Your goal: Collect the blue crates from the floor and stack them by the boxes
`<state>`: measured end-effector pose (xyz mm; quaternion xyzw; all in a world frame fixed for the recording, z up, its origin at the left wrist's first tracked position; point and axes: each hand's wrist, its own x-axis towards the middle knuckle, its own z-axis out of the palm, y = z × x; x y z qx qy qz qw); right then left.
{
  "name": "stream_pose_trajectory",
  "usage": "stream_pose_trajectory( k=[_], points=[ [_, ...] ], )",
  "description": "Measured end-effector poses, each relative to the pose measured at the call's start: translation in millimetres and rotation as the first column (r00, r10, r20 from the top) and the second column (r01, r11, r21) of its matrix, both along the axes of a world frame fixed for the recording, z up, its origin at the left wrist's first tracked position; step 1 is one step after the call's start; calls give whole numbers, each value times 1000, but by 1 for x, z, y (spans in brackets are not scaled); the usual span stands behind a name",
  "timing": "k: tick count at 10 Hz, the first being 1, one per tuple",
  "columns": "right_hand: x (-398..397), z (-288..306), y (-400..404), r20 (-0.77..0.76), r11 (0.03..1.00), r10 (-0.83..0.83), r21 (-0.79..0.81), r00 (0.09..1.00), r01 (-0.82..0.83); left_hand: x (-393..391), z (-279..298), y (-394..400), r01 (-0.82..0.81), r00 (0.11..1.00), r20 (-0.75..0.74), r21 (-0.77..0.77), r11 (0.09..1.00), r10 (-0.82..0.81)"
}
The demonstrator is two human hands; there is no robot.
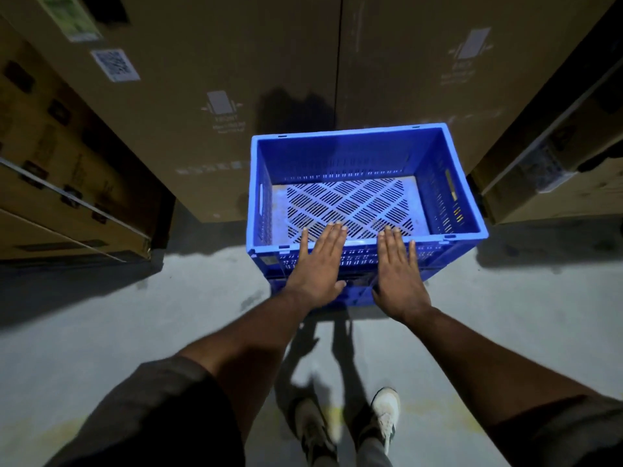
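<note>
I see a blue crate in front of me, with its open top toward the camera and a perforated bottom with a diamond pattern of slots. It seems to sit on another blue crate below it, but only a dark strip of the lower one shows, so I cannot be sure how many are stacked. The stack is on the grey concrete floor, close to the large cardboard boxes behind it; whether it touches them I cannot tell. More cardboard boxes stand at the left, and some also at the right.

My left hand is flat and open, fingers straight and together, palm against the near wall of the upper crate, fingertips reaching over the rim. My right hand is the same, open and flat on that wall, just beside the left one. Neither hand grips anything. Both arms are bare below dark short sleeves. My light sneakers show on the floor below.
</note>
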<state>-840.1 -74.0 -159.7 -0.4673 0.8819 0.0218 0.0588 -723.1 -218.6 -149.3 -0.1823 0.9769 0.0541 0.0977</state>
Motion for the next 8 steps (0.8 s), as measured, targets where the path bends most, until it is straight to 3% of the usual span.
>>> stream_pose_trajectory(
  k=[1,4,6,8],
  points=[
    [-3,0,0,13,998,5,57,1000,-5,15,-5,19,-17,1000,-2,-42,999,16],
    [-12,44,-13,187,978,-26,208,982,-13,4,40,-1,-19,983,184,214,977,-21],
    [6,80,9,222,994,-91,86,971,73,21,76,26,-56,986,168,219,974,19],
    [19,124,45,195,997,-64,45,979,56,56,115,66,-182,982,80,188,965,170]
  ],
)
